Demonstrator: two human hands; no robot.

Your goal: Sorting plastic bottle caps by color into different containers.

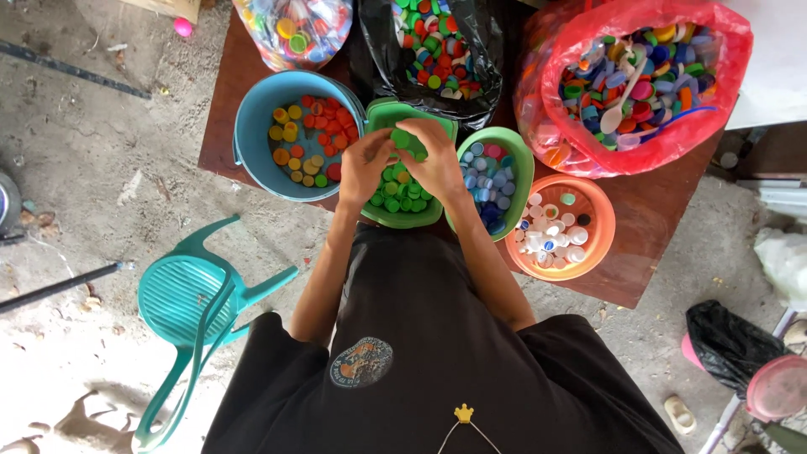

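Both hands meet over the green tub (375, 219). Left hand (363, 165) and right hand (437, 160) have fingers curled around a green cap (402, 139); how tight the grip is, I cannot tell. Below the fingers lie sorted green caps (395, 195). Left of them the blue bucket (252, 134) holds red and yellow caps; right, a green bowl (523, 168) has blue ones and an orange bowl (598, 227) white ones. Beyond the fingertips, black bag (471, 76) and red bag (714, 101) remain full of mixed caps, so most looks unsorted.
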